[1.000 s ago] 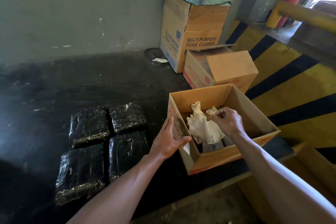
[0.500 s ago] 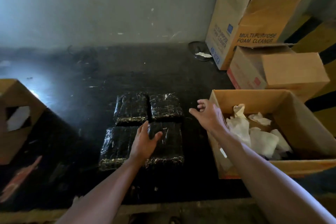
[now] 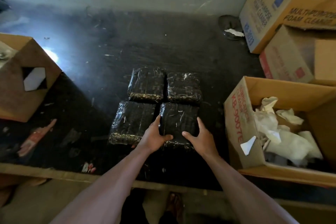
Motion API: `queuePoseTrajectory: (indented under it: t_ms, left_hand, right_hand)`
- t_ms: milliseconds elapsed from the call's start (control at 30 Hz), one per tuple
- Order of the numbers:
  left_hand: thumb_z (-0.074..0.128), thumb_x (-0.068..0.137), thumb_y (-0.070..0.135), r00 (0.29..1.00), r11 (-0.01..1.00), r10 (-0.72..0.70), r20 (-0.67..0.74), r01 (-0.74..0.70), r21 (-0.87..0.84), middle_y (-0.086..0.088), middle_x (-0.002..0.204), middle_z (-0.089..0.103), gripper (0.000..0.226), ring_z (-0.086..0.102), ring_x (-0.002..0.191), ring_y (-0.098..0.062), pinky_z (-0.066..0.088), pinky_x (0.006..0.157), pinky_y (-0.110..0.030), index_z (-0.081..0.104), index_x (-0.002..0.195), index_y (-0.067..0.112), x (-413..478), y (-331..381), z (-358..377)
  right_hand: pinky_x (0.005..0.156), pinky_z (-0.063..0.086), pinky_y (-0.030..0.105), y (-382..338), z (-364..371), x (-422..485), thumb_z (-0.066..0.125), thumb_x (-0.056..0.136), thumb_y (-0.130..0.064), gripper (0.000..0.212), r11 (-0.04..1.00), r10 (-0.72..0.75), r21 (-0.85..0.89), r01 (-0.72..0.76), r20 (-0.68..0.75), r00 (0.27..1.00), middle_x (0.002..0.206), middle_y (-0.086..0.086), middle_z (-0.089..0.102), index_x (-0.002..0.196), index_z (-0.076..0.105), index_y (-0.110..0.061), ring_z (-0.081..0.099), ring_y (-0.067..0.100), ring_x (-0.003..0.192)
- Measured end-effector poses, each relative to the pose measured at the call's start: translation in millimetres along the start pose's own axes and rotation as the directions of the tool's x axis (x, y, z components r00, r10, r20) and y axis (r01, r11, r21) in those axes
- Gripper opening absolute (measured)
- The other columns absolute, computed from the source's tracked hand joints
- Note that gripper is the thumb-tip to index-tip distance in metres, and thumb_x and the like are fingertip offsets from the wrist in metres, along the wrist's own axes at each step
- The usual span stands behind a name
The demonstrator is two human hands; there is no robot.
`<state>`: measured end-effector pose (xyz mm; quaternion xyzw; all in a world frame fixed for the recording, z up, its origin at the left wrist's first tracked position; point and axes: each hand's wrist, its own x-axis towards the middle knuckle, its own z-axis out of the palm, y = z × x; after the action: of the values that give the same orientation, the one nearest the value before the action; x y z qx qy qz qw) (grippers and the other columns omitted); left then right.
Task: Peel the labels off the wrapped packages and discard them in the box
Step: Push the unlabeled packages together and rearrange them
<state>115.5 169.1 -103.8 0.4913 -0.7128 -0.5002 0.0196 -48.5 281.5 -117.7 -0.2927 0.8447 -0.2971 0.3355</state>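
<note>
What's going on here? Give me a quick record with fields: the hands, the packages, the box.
left hand: gripping the left edge of the near-right package
right hand: gripping its right edge
packages: four black wrapped bundles in a two-by-two block on the dark floor
labels on packages: none visible
discard box: open, to the right, holding crumpled white paper
other boxes: one at left, two stacked behind at right

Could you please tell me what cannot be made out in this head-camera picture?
- Near right package: underside hidden; left hand and right hand cover its near corners.
- Labels: none discernible on the glossy wrap.
- Discard box: bottom hidden by crumpled paper; right side cut off by the frame edge.
</note>
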Motion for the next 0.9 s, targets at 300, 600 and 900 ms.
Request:
queuePoseTrajectory:
  t_ms: [300, 600, 900]
  left_hand:
    - [0.089, 0.07, 0.033, 0.998, 0.999, -0.028, -0.061, 0.025, -0.039, 0.002, 0.145, 0.053, 0.11, 0.054, 0.127, -0.02, 0.05, 0.101, -0.045, 0.021, 0.156, 0.032, 6.1, -11.1, 3.3]
    - [0.09, 0.07, 0.032, 0.994, 0.991, 0.058, -0.094, -0.068, -0.111, 0.01, 0.143, 0.054, 0.1, 0.05, 0.132, -0.012, 0.038, 0.111, -0.035, 0.035, 0.153, 0.026, 0.1, -4.5, 1.9]
    - [0.09, 0.061, 0.05, 0.969, 0.975, 0.17, -0.176, -0.192, -0.113, 0.012, 0.14, 0.056, 0.101, 0.054, 0.126, -0.009, 0.043, 0.108, -0.037, 0.041, 0.148, 0.034, 73.6, 58.0, -43.0]
  right_hand:
    - [0.111, 0.032, 0.031, 14.5, 4.3, -0.4, 0.084, 0.074, -0.043, 0.104, 0.992, -0.021, 0.126, 0.021, 0.0, 1.0, 0.157, 0.004, 0.04, 0.158, 0.024, -0.026, 0.038, 0.019, 0.143]
    - [0.11, 0.037, 0.03, 8.3, -16.3, -7.5, 0.085, 0.071, -0.044, 0.1, 0.99, -0.042, 0.135, 0.049, -0.055, 0.998, 0.152, 0.002, 0.047, 0.154, 0.033, -0.026, 0.044, 0.016, 0.138]
    - [0.113, 0.03, 0.028, -66.4, -61.5, 62.7, 0.08, 0.08, -0.038, 0.089, 0.983, -0.07, 0.153, 0.101, -0.198, 0.978, 0.154, 0.001, 0.044, 0.154, 0.034, -0.02, 0.041, 0.016, 0.141]
